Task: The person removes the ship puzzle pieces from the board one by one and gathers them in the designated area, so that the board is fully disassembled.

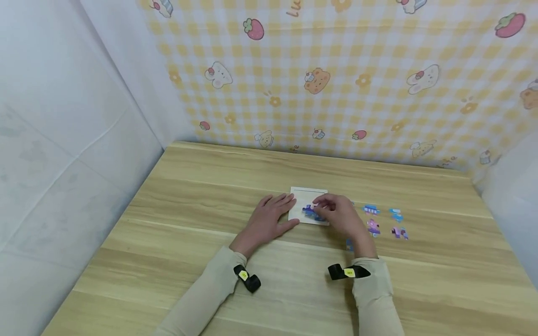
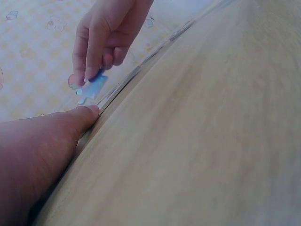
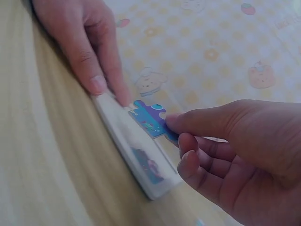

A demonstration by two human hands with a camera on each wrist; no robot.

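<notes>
A blue and purple jigsaw piece (image 3: 153, 117) is pinched between the thumb and fingers of my right hand (image 1: 338, 214). That hand holds it tilted over a thin white board (image 1: 299, 200), as the right wrist view shows. My left hand (image 1: 271, 219) lies along the board's left side with fingers stretched out, fingertips on its edge and the thumb at the near left corner. In the right wrist view, another blue and pink patch, like a puzzle piece (image 3: 146, 165), sits at the board's near right corner.
Right of my right hand, several loose jigsaw pieces lie on the wood-grain table (image 1: 189, 196), among them a blue one (image 1: 371, 209), a pink one (image 1: 373, 227) and one (image 1: 349, 245) partly behind my wrist. A checked cloth (image 1: 277, 93) hangs behind the table.
</notes>
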